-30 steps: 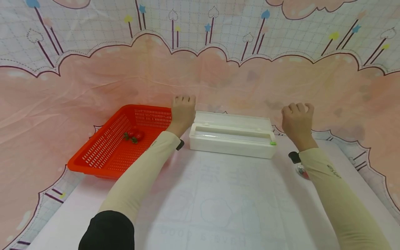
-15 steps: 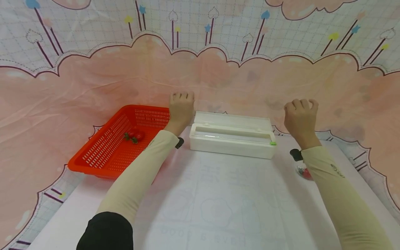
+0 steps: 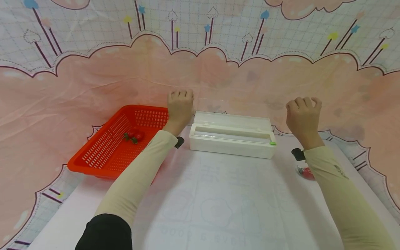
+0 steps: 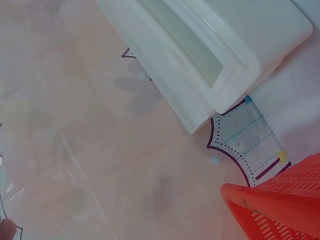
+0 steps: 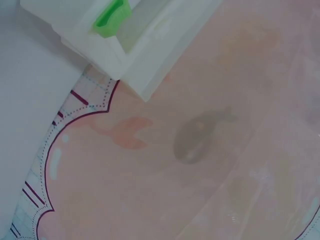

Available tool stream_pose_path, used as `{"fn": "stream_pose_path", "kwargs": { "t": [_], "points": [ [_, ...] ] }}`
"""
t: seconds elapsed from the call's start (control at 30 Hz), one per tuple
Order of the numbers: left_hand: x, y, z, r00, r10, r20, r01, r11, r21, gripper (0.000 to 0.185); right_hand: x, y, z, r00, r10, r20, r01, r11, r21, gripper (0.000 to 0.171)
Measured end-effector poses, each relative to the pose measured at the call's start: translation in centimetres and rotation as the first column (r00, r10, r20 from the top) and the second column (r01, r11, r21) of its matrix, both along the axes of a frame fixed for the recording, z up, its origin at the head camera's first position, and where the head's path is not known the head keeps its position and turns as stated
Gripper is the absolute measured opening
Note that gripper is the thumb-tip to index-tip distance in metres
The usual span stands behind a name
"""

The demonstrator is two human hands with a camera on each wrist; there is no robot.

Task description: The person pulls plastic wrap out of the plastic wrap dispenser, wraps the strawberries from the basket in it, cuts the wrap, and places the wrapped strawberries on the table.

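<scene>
A white cling-film dispenser box lies open on the table, a green slider at its right end. My left hand is raised just past the box's left end and my right hand past its right end, both with fingers curled. Between them stretches a thin clear film, pinched at its two ends. In the left wrist view the film hangs before the pink cloth, above the box. From the right wrist, the film shows beside the box and the slider.
An orange slotted basket sits left of the box with a few strawberries inside. A small clear object with red contents lies under my right forearm. A pink patterned cloth rises as a backdrop behind the table.
Both hands have lifted a little, the right also drifting to the right. The film now stretches higher above the box.
</scene>
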State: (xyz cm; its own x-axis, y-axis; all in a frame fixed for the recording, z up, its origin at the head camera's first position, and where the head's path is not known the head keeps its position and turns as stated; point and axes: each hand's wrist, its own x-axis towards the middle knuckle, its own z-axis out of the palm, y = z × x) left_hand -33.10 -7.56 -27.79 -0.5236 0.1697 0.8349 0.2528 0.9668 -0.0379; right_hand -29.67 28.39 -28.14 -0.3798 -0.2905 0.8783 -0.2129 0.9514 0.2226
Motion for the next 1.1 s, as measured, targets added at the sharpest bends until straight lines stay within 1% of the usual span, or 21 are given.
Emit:
{"fn": "stream_pose_path", "kwargs": {
  "t": [0.13,0.2,0.27,0.33,0.4,0.43,0.47,0.53,0.6,0.67,0.7,0.77,0.8,0.83,0.9,0.93,0.97,1.0,1.1],
  "points": [
    [0.7,-0.2,0.0,1.000,-0.030,0.009,0.030,1.000,-0.003,0.012,0.7,0.1,-0.1,0.999,0.043,-0.013,-0.044,0.999,-0.021,0.017],
    [1.4,-0.5,-0.1,0.998,-0.051,0.027,0.052,0.999,-0.016,0.012,1.4,0.2,-0.2,0.996,0.085,-0.011,-0.085,0.996,-0.028,0.016],
    [2.4,-0.9,-0.1,0.995,-0.086,0.049,0.087,0.996,-0.031,0.012,2.2,0.4,-0.4,0.989,0.148,-0.008,-0.148,0.989,-0.025,0.016],
    [3.7,-1.4,-0.3,0.988,-0.135,0.070,0.140,0.988,-0.066,0.012,3.3,0.7,-0.4,0.976,0.216,-0.003,-0.216,0.976,0.016,0.016],
    [5.2,-2.1,-0.6,0.977,-0.193,0.094,0.203,0.972,-0.116,0.010,4.5,1.0,-0.6,0.958,0.288,0.010,-0.288,0.955,0.076,0.020],
    [5.9,-2.5,-0.7,0.969,-0.222,0.108,0.236,0.960,-0.152,0.009,5.0,1.2,-0.7,0.945,0.327,0.011,-0.327,0.940,0.102,0.023],
    [6.6,-2.9,-1.0,0.960,-0.250,0.123,0.271,0.942,-0.196,0.008,5.6,1.3,-0.9,0.931,0.364,0.019,-0.364,0.922,0.132,0.025],
    [8.1,-3.6,-1.5,0.938,-0.307,0.161,0.342,0.895,-0.286,0.007,6.7,1.5,-1.3,0.903,0.427,0.048,-0.428,0.884,0.190,0.030],
    [9.4,-4.1,-2.2,0.911,-0.353,0.212,0.410,0.834,-0.371,0.007,7.5,1.6,-1.8,0.877,0.472,0.096,-0.480,0.843,0.242,0.035],
    [10.6,-4.4,-3.1,0.884,-0.377,0.275,0.465,0.763,-0.450,0.010,8.3,1.6,-2.6,0.846,0.509,0.159,-0.533,0.798,0.282,0.037],
    [11.1,-4.4,-3.5,0.876,-0.377,0.302,0.481,0.727,-0.490,0.010,8.7,1.7,-3.0,0.834,0.513,0.202,-0.551,0.778,0.301,0.039],
    [12.0,-4.3,-4.4,0.865,-0.353,0.356,0.500,0.660,-0.560,0.012,9.3,1.6,-3.9,0.806,0.526,0.270,-0.591,0.739,0.322,0.041],
    [12.3,-4.2,-4.8,0.864,-0.334,0.378,0.503,0.633,-0.589,0.013,9.6,1.6,-4.3,0.793,0.525,0.308,-0.607,0.723,0.329,0.043],
    [12.6,-4.1,-5.2,0.862,-0.314,0.397,0.504,0.611,-0.610,0.014,9.9,1.5,-4.8,0.782,0.522,0.342,-0.620,0.709,0.336,0.044],
    [13.0,-3.8,-6.0,0.865,-0.275,0.419,0.497,0.584,-0.642,0.015,10.3,1.3,-5.8,0.762,0.502,0.409,-0.639,0.686,0.348,0.047],
    [13.1,-3.7,-6.5,0.865,-0.253,0.434,0.495,0.578,-0.649,0.016,10.5,1.2,-6.2,0.750,0.496,0.438,-0.651,0.673,0.351,0.047],
    [13.1,-3.6,-7.0,0.863,-0.235,0.448,0.494,0.577,-0.650,0.015,10.6,1.1,-6.7,0.740,0.480,0.471,-0.657,0.666,0.354,0.047],
    [13.2,-3.5,-7.5,0.864,-0.217,0.455,0.490,0.576,-0.654,0.014,10.7,1.1,-7.2,0.732,0.458,0.505,-0.660,0.661,0.357,0.042],
    [13.3,-3.3,-9.0,0.867,-0.170,0.469,0.474,0.573,-0.669,0.009,10.8,0.8,-8.5,0.708,0.375,0.598,-0.660,0.653,0.372,0.014]
  ]
}}
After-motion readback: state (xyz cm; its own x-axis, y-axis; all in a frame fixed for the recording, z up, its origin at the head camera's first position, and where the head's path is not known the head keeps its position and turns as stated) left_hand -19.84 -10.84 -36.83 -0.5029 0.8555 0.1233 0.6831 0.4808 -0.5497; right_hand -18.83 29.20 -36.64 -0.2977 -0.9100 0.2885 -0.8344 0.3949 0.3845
